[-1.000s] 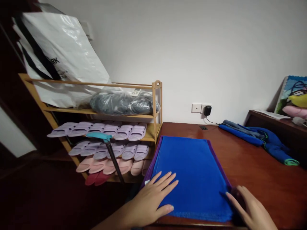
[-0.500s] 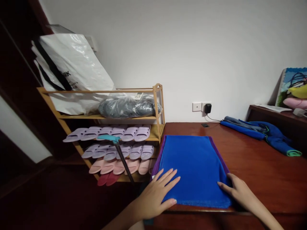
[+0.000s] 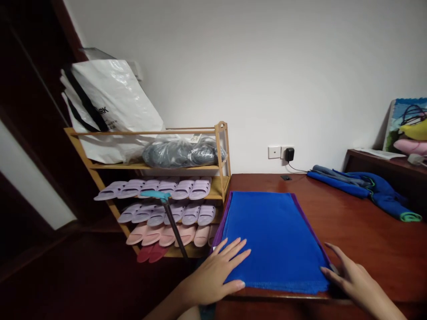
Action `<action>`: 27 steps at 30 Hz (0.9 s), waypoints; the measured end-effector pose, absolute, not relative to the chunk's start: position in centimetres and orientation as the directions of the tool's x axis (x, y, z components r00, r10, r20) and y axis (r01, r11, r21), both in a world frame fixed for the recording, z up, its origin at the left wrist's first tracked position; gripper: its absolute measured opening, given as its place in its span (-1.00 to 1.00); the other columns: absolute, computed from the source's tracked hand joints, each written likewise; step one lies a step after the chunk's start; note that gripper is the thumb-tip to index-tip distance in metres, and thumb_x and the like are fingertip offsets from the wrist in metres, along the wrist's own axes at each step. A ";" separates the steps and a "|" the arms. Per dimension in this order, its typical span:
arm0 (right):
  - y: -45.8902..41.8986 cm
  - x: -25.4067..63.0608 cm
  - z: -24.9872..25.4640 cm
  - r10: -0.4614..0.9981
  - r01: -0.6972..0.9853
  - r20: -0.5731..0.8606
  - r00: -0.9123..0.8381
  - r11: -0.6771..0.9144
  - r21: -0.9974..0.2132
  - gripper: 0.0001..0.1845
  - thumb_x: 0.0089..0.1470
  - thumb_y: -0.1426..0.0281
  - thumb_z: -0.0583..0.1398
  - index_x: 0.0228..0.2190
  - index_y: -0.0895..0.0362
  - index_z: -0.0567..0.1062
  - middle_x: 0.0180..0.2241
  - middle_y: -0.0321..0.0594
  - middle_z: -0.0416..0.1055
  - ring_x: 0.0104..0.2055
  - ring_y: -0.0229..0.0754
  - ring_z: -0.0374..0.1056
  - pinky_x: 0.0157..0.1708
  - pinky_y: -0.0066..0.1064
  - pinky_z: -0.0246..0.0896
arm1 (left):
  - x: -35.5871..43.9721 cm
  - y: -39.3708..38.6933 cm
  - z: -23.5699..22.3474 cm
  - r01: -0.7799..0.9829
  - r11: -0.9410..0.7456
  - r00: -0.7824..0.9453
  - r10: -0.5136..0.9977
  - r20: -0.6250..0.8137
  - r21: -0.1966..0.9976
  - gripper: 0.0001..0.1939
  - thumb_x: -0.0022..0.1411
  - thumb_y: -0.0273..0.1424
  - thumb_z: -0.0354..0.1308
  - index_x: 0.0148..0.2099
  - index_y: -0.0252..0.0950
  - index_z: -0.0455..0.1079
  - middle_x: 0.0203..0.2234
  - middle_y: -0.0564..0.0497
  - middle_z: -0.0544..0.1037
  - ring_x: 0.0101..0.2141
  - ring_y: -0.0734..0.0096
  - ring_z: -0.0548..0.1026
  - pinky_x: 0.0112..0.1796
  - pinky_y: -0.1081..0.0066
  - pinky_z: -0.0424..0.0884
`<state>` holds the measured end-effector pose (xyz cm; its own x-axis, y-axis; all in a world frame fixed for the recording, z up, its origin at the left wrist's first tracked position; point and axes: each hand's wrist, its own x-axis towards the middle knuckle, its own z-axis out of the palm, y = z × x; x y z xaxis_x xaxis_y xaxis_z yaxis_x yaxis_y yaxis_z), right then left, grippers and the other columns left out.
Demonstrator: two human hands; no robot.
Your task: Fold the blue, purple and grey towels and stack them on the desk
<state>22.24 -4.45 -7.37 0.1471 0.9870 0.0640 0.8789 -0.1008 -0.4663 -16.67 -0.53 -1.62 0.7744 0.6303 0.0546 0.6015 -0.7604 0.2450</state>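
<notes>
A folded blue cloth [image 3: 270,235] with purple edging lies flat near the table's front edge. My left hand [image 3: 218,271] rests palm down on its lower left part, fingers stretched and spread. At the cloth's lower right edge is my right hand [image 3: 350,275]. Its thumb and index finger are apart, with the thumb tip at the cloth's border; the other fingers are partly hidden below. A small white tag [image 3: 214,249] shows at the left edge, beside my left fingers.
Left of the brown table [image 3: 360,231] stands a wooden rack [image 3: 147,132] with several purple slippers [image 3: 200,189], pink slippers [image 3: 167,235] and a white bag [image 3: 126,98]. A blue-topped pole [image 3: 175,229] leans before it. Blue garments [image 3: 376,191] and a black plug [image 3: 289,154] are at the back right.
My right hand has moved right and slightly nearer, and its thumb and index finger have spread apart. The cloth's lower right corner has shifted outward. My left hand stays in place.
</notes>
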 end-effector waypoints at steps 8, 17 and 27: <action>-3.8 17.2 -6.8 0.899 0.966 0.413 -0.145 0.218 -0.136 -0.33 0.13 -0.01 -0.06 0.22 -0.07 0.06 0.25 -0.24 -0.01 0.25 -0.06 0.00 0.11 -0.11 0.14 | -13.8 -0.6 -1.6 0.646 -0.736 0.719 0.676 0.161 0.201 -0.42 0.38 -0.22 -0.08 0.35 -0.03 -0.20 0.31 0.06 -0.13 0.26 0.14 -0.08 0.18 -0.01 -0.04; -3.1 16.9 -8.2 0.975 0.944 0.118 -0.188 0.212 -0.251 -0.31 0.09 -0.08 -0.09 0.20 -0.13 0.03 0.26 -0.34 -0.16 0.29 -0.01 -0.20 0.19 -0.01 -0.04 | -14.5 -0.1 -2.9 0.649 -0.729 0.719 0.682 0.138 0.220 -0.35 0.33 -0.21 0.01 0.34 0.06 -0.22 0.30 0.08 -0.11 0.25 0.06 -0.04 0.15 -0.13 -0.04; -3.2 16.8 -8.2 0.965 0.966 0.210 -0.156 0.194 -0.174 -0.33 0.10 -0.07 -0.09 0.19 -0.12 0.06 0.24 -0.37 -0.13 0.28 -0.03 -0.15 0.18 -0.04 0.02 | -14.2 -0.4 -3.1 0.695 -0.694 0.684 0.718 0.125 0.188 -0.43 0.37 -0.22 -0.07 0.34 0.04 -0.19 0.30 0.06 -0.11 0.25 0.07 -0.06 0.15 -0.14 -0.03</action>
<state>16.77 -3.19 -8.20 -0.1560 0.9651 0.2104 0.9655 0.1939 -0.1736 -14.18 -0.44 -3.12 0.6843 0.7184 0.1249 0.6945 -0.6944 0.1884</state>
